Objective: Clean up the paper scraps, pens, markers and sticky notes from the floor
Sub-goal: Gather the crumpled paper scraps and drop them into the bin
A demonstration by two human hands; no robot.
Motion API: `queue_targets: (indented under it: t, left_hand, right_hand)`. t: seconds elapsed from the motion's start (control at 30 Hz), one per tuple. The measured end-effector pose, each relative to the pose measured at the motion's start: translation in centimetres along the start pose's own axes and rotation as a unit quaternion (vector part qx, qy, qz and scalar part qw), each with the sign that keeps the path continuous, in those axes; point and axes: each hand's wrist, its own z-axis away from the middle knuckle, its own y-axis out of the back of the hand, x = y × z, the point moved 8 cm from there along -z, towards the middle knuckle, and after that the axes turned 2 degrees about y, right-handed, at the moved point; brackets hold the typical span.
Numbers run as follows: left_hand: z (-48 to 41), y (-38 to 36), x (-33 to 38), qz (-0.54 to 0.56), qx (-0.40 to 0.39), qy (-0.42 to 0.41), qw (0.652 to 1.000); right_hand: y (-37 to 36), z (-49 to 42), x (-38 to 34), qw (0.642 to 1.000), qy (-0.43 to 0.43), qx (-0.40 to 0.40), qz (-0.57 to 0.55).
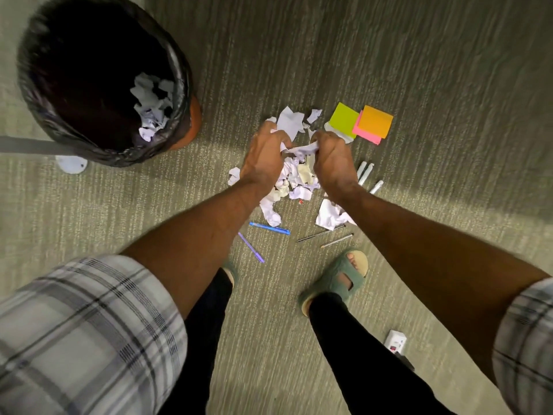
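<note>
A heap of crumpled white paper scraps (294, 178) lies on the carpet in front of me. My left hand (264, 155) and my right hand (330, 155) are both closed on scraps at the top of the heap. Green, pink and orange sticky notes (363, 124) lie just beyond my right hand. White markers (366, 173) rest to the right of the heap. A blue pen (269, 228), a purple pen (251, 247) and two thin dark pens (324, 236) lie nearer my feet. More scraps (329, 217) sit under my right forearm.
A bin (98, 82) lined with a black bag stands at the upper left, with paper scraps inside. A grey bar and a white round foot (71, 164) lie beside it. My sandalled feet (338, 278) stand below the pens. A small white box (396, 341) lies at lower right.
</note>
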Motion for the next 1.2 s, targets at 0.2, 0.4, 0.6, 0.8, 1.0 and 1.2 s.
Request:
queue_targets:
  t: [0.2, 0.4, 0.6, 0.8, 1.0, 1.2]
  left_hand:
    - [2.2, 6.5, -0.7, 0.033, 0.030, 0.008, 0.999]
    - [3.9, 13.3, -3.5, 0.013, 0.086, 0.021, 0.996]
    - [3.9, 18.8, -7.9, 0.024, 0.131, 0.026, 0.991]
    - [3.4, 23.7, -11.5, 0.045, 0.157, 0.043, 0.986]
    - [2.2, 27.3, -14.4, 0.022, 0.150, 0.071, 0.986]
    - [1.5, 28.4, -16.9, 0.027, 0.142, 0.084, 0.986]
  right_hand:
    - [3.6, -0.2, -6.1, 1.000, 0.019, 0.005, -0.012]
    - [5.3, -0.5, -13.0, 0.999, 0.022, -0.001, -0.044]
    - [4.9, -1.6, -20.3, 0.996, 0.045, -0.019, -0.077]
    - [4.6, -3.4, -26.4, 0.996, 0.040, -0.034, -0.078]
    - [1.7, -5.1, -29.7, 0.978, -0.061, -0.076, -0.184]
    - [-0.7, -4.9, -32.3, 0.956, -0.065, -0.137, -0.250]
